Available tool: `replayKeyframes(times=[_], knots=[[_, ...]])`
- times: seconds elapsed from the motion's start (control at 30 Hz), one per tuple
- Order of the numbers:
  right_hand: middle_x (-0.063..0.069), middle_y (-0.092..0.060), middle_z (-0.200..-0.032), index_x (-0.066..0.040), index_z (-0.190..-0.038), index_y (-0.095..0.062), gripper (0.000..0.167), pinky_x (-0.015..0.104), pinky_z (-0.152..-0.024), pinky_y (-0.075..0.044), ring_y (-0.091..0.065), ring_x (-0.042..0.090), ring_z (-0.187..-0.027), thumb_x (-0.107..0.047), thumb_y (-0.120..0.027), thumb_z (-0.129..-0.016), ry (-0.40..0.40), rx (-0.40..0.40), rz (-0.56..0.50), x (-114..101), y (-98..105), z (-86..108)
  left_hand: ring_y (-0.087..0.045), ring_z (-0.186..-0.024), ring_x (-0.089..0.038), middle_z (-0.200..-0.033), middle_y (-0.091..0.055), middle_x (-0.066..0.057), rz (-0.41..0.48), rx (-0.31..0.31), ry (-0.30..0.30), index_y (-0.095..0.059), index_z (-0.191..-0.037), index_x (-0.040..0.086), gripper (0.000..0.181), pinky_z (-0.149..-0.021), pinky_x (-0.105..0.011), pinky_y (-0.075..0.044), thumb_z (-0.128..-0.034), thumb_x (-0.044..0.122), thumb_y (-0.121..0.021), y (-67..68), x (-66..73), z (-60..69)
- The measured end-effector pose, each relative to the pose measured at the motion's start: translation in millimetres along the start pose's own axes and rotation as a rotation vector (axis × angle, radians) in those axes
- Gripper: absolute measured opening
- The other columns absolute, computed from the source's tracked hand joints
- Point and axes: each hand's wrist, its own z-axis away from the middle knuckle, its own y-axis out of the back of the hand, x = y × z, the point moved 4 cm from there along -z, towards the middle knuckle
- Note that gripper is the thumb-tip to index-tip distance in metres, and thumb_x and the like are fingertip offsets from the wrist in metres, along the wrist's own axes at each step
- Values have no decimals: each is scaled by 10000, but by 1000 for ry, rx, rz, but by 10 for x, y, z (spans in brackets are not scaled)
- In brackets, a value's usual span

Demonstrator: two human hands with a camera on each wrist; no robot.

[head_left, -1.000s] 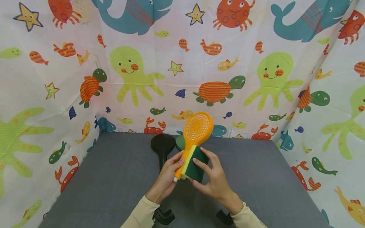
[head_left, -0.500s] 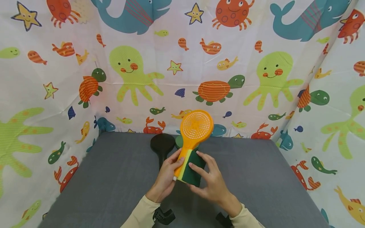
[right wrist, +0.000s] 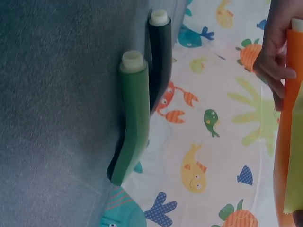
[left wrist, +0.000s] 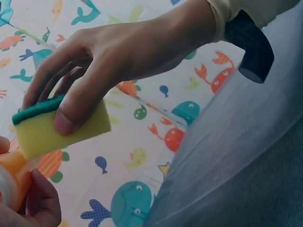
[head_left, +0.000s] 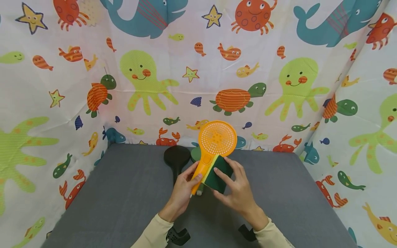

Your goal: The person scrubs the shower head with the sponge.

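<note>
My left hand (head_left: 180, 196) grips the handle of the orange shower head (head_left: 218, 138), whose perforated face is turned up. In my right hand (head_left: 240, 193) is a green-and-yellow sponge (head_left: 219, 176), pinched between thumb and fingers, its yellow side against the right side of the handle. The left wrist view has the sponge (left wrist: 64, 132) under my right hand (left wrist: 118, 52), beside part of the orange shower head (left wrist: 14, 172) in my left hand (left wrist: 42, 203). In the right wrist view my left hand (right wrist: 274, 52) is at the orange handle (right wrist: 294, 56), with the sponge (right wrist: 294, 156) alongside.
A black shower head (head_left: 176, 157) lies on the grey table (head_left: 133, 193), left of the orange one. Next to it is a green one (head_left: 195, 154), partly hidden behind the orange. Their handles, green (right wrist: 135, 104) and black (right wrist: 161, 56), show in the right wrist view. Patterned cloth (head_left: 173, 120) surrounds the table.
Since half a second ago, the sponge has moved up and right with my right hand. The orange head has shifted right and tilted, and the green handle's end has come into sight below the sponge.
</note>
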Motion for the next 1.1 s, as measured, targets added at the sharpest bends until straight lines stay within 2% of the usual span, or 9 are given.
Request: replayKeyframes(times=[0.17,0.3,0.57,0.87,1.1], knots=[[212,-466,-1453,-201,-1309,-643,563,558,-862,-521,-442,378,-1254,-569,-577,-889,-12,-16,35,81,3,18,-522,-1122,-230,-1411,-530,-56,-108,49,-39,-438,-1485,227,555,-957,-318,-460,-965,256,-630,12,35,21],[221,-465,-1453,-200,-1312,-642,563,565,-875,-505,-439,395,-1254,-561,-588,-883,-25,-1,51,162,24,19,-525,-1079,-224,-1341,-559,-76,-166,70,-44,-442,-1484,217,558,-924,-317,-460,-961,230,-637,26,46,37],[214,-452,-1469,-203,-1314,-640,603,565,-903,-484,-437,397,-1259,-620,-561,-886,-70,17,84,299,100,-25,-527,-1087,-228,-1339,-560,-74,-194,70,-30,-457,-1475,211,559,-918,-328,-458,-951,207,-652,64,18,42],[234,-458,-1461,-160,-1295,-651,632,606,-911,-474,-448,438,-1236,-627,-593,-873,-116,100,103,471,229,-96,-514,-1135,-243,-1382,-534,-70,-200,1,-23,-435,-1488,218,571,-959,-347,-436,-956,233,-644,49,7,74],[231,-456,-1466,-155,-1285,-653,636,607,-895,-480,-446,442,-1237,-636,-591,-872,-120,104,100,432,202,-75,-518,-1149,-241,-1396,-529,-70,-188,4,-13,-451,-1476,220,553,-971,-350,-440,-957,217,-642,37,-2,64]])
